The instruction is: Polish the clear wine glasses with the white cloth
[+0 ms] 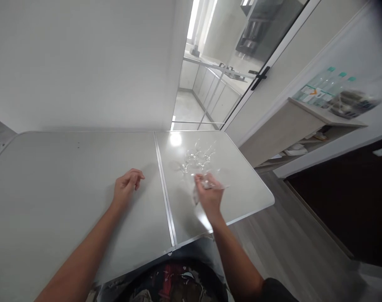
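My left hand (129, 183) is over the left part of the pale table (74, 201), its fingers loosely curled and a little apart. Nothing shows in it. In my right hand (209, 188), closed fingers grip a clear plastic bag (222, 186), crumpled and partly smeared by motion. My fingers hide some of it. Just beyond this hand lies a loose heap of clear, shiny, thin pieces (197, 158) on the table's right part. Their exact kind is too hard to make out.
A metal seam (164, 188) crosses the table. Past the right edge stands a wooden cabinet (281, 130) with clear bottles (319, 88) on top. A glass door with a black handle (260, 78) is behind. A white wall (84, 63) borders the far edge.
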A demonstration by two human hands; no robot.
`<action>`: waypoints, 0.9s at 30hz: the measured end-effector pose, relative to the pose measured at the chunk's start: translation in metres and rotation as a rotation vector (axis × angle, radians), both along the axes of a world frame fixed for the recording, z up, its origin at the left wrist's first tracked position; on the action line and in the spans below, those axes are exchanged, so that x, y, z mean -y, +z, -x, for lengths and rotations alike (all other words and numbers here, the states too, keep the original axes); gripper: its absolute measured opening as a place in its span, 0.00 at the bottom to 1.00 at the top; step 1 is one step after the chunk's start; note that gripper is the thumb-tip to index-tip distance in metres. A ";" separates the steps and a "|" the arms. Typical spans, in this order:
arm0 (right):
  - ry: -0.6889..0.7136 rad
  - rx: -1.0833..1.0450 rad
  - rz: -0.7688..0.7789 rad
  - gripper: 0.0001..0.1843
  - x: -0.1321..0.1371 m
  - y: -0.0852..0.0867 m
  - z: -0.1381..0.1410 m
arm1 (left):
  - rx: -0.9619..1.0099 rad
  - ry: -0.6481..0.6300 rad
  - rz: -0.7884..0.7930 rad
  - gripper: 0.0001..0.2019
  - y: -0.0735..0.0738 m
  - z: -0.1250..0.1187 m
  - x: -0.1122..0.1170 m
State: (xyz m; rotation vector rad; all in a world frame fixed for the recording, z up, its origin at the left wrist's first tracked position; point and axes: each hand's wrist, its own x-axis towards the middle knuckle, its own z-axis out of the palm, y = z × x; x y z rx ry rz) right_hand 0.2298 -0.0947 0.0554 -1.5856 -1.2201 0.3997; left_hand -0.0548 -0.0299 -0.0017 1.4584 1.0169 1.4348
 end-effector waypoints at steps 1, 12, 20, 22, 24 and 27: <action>-0.075 0.037 0.019 0.15 -0.006 -0.004 -0.024 | -0.071 -0.021 0.033 0.21 0.000 -0.001 0.000; -0.269 0.142 0.296 0.20 -0.084 -0.055 -0.158 | -0.450 0.040 -0.038 0.25 0.000 -0.008 0.003; -0.200 0.209 0.339 0.25 -0.108 -0.065 -0.169 | -0.445 0.000 -0.001 0.28 -0.005 -0.008 0.004; -0.194 0.241 0.327 0.24 -0.110 -0.070 -0.171 | -0.440 0.000 -0.009 0.28 -0.007 -0.009 0.004; -0.210 0.283 0.320 0.25 -0.112 -0.076 -0.174 | -0.430 0.010 0.007 0.27 -0.011 -0.010 0.005; -0.239 0.308 0.329 0.26 -0.116 -0.087 -0.178 | -0.384 0.029 0.081 0.25 -0.018 -0.008 0.005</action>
